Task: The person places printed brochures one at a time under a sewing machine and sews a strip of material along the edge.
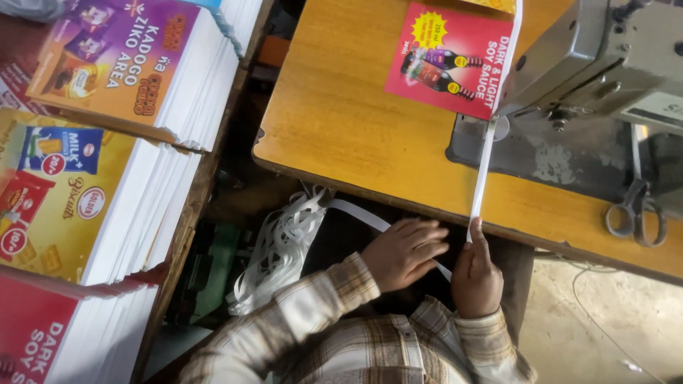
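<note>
Now our right hand (475,274) pinches the white tape (483,171), keeping it taut up to the sewing machine (605,50) beyond, where the red card (448,57) lies on the bench (341,121). Our left hand (404,252) rests half-open beside it, steadying the slack.

person at the bench, seen from above: both arms in long plaid sleeves (313,313), cream ground crossed by tan and grey-brown bands, buttoned-style cuffs; left hand (404,252) and right hand (475,277) bare, ungloved.

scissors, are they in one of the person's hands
No, the scissors lie on the wooden table, apart from the right hand pinching the white tape.
</note>
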